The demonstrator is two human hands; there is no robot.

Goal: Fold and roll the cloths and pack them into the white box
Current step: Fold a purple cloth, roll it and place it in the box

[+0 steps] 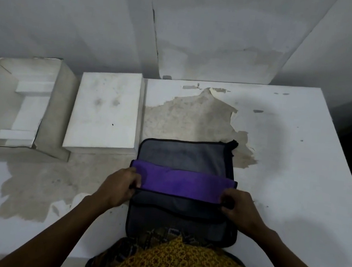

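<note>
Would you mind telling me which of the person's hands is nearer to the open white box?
Left. The left hand grips the cloth's left end, on the side toward the open white box at far left; the right hand grips the cloth's right end, farther away.

Between the left hand (pixel 119 186) and the right hand (pixel 237 207) runs a purple band (pixel 182 184) of the cloth (pixel 185 156), whose other face is dark grey on both sides of that band, with a black hem all round. Beyond the left hand stand a white box (pixel 19 103), holding white blocks inside, and a white lid (pixel 106 111) marked with faint grey smudges. The table (pixel 288 169) under both hands is white with large beige-brown patches, and below the wrists shows a garment (pixel 176 264) patterned in mustard yellow and dark brown lattice.
</note>
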